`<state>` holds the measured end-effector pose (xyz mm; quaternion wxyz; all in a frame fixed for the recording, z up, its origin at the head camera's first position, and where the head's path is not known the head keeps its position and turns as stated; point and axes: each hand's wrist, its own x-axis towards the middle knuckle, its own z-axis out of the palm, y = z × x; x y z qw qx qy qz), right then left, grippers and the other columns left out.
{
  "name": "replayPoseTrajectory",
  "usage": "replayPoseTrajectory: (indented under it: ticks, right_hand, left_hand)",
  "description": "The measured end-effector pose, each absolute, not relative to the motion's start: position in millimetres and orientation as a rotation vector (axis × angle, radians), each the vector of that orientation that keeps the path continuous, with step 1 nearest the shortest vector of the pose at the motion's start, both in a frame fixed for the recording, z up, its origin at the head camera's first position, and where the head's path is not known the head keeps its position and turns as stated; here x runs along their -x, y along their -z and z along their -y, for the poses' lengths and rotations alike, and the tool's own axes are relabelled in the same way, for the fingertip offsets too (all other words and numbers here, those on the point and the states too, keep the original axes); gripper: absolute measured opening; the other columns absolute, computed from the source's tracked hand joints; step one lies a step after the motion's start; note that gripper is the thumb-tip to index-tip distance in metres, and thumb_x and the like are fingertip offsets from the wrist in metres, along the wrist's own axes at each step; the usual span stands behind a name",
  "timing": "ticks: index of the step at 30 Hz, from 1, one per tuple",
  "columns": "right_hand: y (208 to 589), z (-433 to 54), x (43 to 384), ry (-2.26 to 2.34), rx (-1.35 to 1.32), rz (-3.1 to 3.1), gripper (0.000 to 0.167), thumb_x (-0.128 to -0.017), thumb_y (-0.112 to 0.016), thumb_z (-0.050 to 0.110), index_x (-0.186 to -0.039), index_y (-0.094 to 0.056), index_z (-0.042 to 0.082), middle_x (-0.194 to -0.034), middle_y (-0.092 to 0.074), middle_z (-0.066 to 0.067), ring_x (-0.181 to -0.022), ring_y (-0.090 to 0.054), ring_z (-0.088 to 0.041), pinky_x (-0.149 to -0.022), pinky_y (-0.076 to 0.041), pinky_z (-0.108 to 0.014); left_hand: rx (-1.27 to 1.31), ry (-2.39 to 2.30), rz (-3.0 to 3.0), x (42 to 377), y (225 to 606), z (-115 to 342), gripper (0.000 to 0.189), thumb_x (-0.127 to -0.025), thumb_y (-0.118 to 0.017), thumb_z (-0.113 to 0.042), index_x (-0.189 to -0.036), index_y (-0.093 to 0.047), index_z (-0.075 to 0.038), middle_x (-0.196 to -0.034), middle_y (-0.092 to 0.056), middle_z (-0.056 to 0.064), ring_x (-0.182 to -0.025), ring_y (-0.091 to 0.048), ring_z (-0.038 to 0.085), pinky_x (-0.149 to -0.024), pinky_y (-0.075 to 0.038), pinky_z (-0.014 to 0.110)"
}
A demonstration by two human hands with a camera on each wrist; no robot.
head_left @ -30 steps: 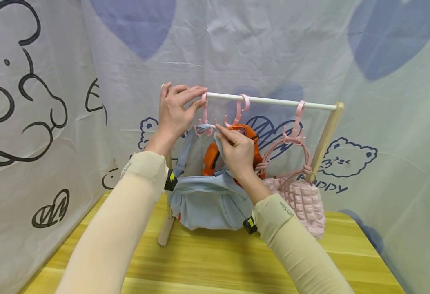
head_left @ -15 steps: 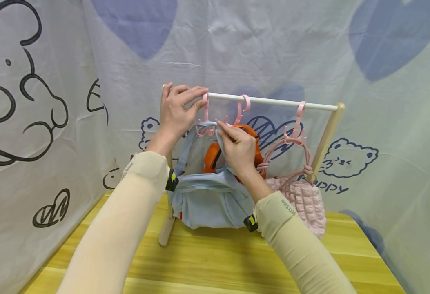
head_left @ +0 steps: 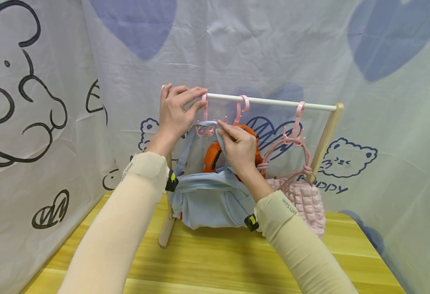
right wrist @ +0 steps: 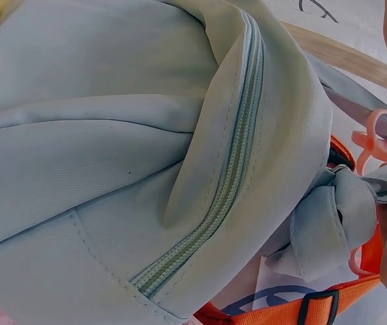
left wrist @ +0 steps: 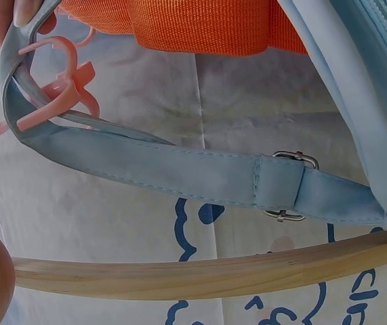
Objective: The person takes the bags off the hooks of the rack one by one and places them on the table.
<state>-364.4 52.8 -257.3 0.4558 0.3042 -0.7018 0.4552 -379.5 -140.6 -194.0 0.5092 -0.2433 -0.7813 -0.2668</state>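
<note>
As fingers (head_left: 230, 130) pinch strap (left wrist: 146, 162), room between hooks (head_left: 297, 123)

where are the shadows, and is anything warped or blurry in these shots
Head view: soft, dim shadows on the wooden table; left wrist view: the wooden post looks bowed, probably lens distortion; right wrist view: zip looks fairly sharp.

Cream sleeves (head_left: 102, 228) carry small lettering (head_left: 289, 206) beside black-and-yellow wrist pieces (head_left: 171, 181).

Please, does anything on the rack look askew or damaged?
Slightly askew, perhaps: the middle pink hook looks twisted on the white rod, its curved top showing sideways, unlike the right pink hook. I see no damage.
</note>
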Motion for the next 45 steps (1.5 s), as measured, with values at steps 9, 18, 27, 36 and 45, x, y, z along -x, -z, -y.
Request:
replayPoseTrajectory:
  ticks: [9, 18, 27, 36, 45]
  right_hand:
    - [255.6, -52.8, 358.7, -1.121, -0.741, 1.712, 0.023, -0.092, -0.080, 0.010, -0.115, -0.081, 0.008, -0.099, -0.080, -0.012, -0.078, -0.072, -0.026, -0.064, -0.047, -0.018]
    - [251.4, -51.4, 354.5, -1.135, -0.758, 1.686, 0.022, -0.092, -0.080, 0.007, -0.113, -0.081, 0.007, -0.095, -0.080, -0.013, -0.075, -0.068, -0.026, -0.066, -0.047, -0.018]
    - [253.0, -50.9, 353.2, -1.133, -0.746, 1.701, 0.022, -0.091, -0.080, 0.007, -0.113, -0.081, 0.007, -0.096, -0.080, -0.013, -0.076, -0.069, -0.027, -0.065, -0.045, -0.017]
    - [252.6, -45.2, 352.4, -1.144, -0.735, 1.726, 0.023, -0.092, -0.080, 0.008, -0.115, -0.080, 0.006, -0.098, -0.080, -0.013, -0.075, -0.071, -0.027, -0.063, -0.046, -0.017]
    - [250.4, -39.9, 353.1, -1.128, -0.733, 1.730, 0.023, -0.091, -0.081, 0.008, -0.114, -0.081, 0.008, -0.097, -0.080, -0.012, -0.079, -0.074, -0.026, -0.066, -0.049, -0.019]
  left_hand:
    - [0.600, 0.651, 1.875, 376.6, 192.9, 141.1, 0.036, -0.095, -0.073, -0.032, -0.128, -0.076, -0.017, -0.131, -0.072, 0.005, -0.119, -0.061, 0.025, -0.127, -0.015, 0.048]
    - [0.594, 0.639, 1.879, 374.6, 192.1, 143.7, 0.037, -0.095, -0.073, -0.032, -0.128, -0.076, -0.017, -0.131, -0.072, 0.004, -0.119, -0.061, 0.025, -0.126, -0.016, 0.050]
    - [0.577, 0.648, 1.912, 373.6, 191.8, 144.4, 0.037, -0.096, -0.071, -0.035, -0.130, -0.075, -0.019, -0.133, -0.071, 0.002, -0.121, -0.060, 0.024, -0.128, -0.013, 0.046]
    - [0.586, 0.661, 1.901, 373.1, 192.4, 143.9, 0.037, -0.096, -0.072, -0.034, -0.129, -0.076, -0.018, -0.132, -0.072, 0.003, -0.120, -0.060, 0.025, -0.127, -0.014, 0.047]
    - [0.599, 0.669, 1.878, 372.9, 192.8, 143.6, 0.036, -0.095, -0.073, -0.033, -0.128, -0.076, -0.018, -0.130, -0.073, 0.003, -0.118, -0.061, 0.025, -0.127, -0.014, 0.047]
